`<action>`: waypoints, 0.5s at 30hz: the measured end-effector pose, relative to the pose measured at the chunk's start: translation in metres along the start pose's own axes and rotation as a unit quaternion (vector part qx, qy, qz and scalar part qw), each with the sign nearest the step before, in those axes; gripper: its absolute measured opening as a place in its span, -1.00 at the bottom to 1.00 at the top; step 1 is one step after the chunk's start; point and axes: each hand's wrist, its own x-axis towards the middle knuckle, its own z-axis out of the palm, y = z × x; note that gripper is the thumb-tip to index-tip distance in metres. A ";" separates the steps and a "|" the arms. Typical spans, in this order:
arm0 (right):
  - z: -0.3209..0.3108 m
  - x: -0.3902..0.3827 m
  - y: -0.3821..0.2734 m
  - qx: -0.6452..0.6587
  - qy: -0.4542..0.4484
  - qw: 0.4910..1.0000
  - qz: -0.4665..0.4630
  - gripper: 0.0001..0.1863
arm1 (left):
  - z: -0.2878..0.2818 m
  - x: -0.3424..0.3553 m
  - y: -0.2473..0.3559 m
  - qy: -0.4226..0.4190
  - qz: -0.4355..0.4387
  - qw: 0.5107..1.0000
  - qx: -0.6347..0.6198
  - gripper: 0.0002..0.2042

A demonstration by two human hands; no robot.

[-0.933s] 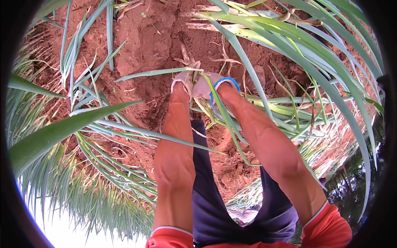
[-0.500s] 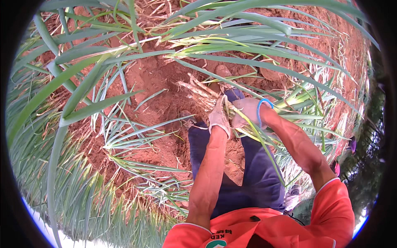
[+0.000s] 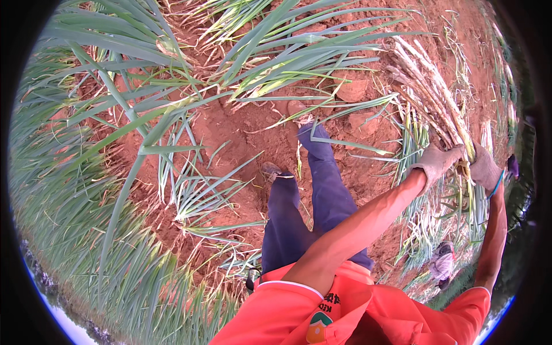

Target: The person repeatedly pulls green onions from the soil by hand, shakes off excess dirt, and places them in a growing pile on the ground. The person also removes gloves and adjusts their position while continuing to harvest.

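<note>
The left hand [image 3: 435, 163], in a greyish-beige fabric glove, closes around the near side of a bundle of long, slender, brownish-white stalks with green leaves [image 3: 431, 95]. The right hand [image 3: 486, 169], in a matching glove with a blue cuff, grips the opposite side. The finger spacing is narrow at both hands; the bundle fills the grip. A narrow yellowish strip [image 3: 463, 168] shows between the hands; whether it is tied cannot be determined.

The bundle is located at the person's right, stalk ends directed up and left, leaves extending below the hands. Bare reddish-brown soil [image 3: 230, 121] surrounds the dark-blue trousers [image 3: 330, 184]. Loose, long-leaved green plants [image 3: 195, 198] lie left of the legs.
</note>
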 end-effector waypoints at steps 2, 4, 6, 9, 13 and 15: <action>-0.037 0.012 0.040 -0.185 0.086 0.977 0.063 -0.20 | -0.034 0.002 -0.025 0.022 0.003 0.997 0.073 -0.31; -0.067 0.035 0.059 -0.407 0.168 0.871 0.216 -0.16 | -0.082 -0.015 -0.038 0.054 -0.022 0.993 0.107 -0.18; -0.116 0.058 0.135 -0.538 0.109 0.741 0.387 -0.17 | -0.157 -0.050 -0.045 0.073 -0.049 0.990 0.115 -0.18; 0.035 0.147 0.055 -0.479 0.081 0.849 0.209 -0.26 | -0.328 -0.170 -0.035 0.258 -0.062 0.958 0.107 -0.36; 0.280 0.180 -0.080 -0.326 -0.115 0.933 -0.102 -0.38 | -0.447 -0.354 -0.068 0.429 0.043 0.900 -0.060 -0.51; 0.402 0.182 -0.151 -0.345 -0.263 0.875 -0.216 -0.34 | -0.490 -0.428 -0.111 0.444 0.052 0.885 -0.129 -0.58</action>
